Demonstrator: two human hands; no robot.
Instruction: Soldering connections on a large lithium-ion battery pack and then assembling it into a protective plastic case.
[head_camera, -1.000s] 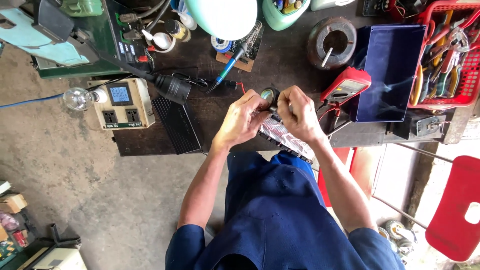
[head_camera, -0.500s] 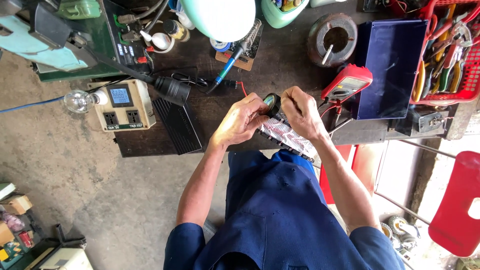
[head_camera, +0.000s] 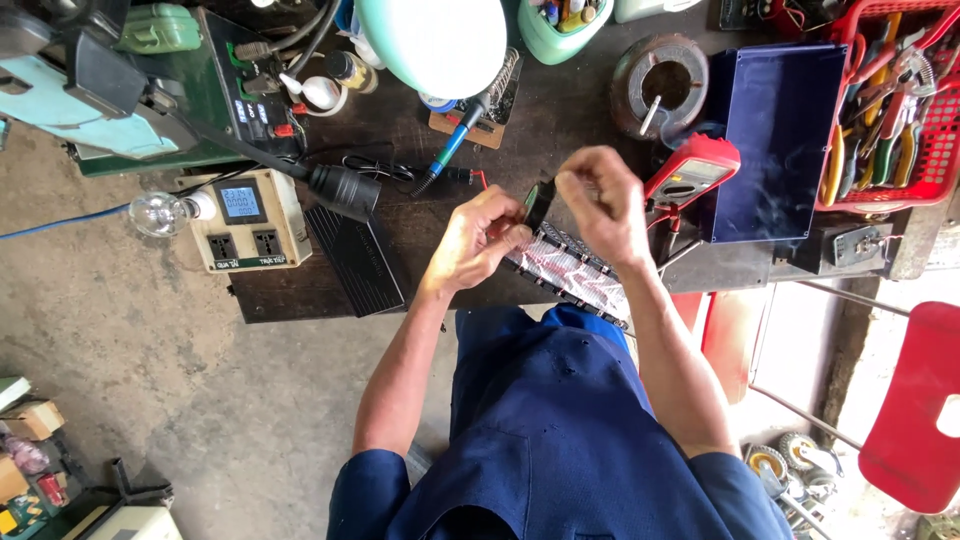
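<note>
The dark workbench (head_camera: 590, 130) is being used as the support surface, and the flat battery pack (head_camera: 570, 272), a long panel of cells in pale wrap with a dark frame, is being propped on its near edge, overhanging toward the blue-clad lap, so that both hands can work above it. A red multimeter (head_camera: 692, 172) is lying just beside the pack, to the right, within easy reach. A blue-handled soldering iron (head_camera: 458, 145) is resting on its stand further back on the bench.

The right hand (head_camera: 602, 205) is being held raised over the pack, fingers curled tight in a pinch; what is being pinched cannot be told. The left hand (head_camera: 478, 240) is being held partly closed, fingertips gripping a small black roll (head_camera: 538, 203), probably tape, held between the two hands just above the pack's far end.
</note>
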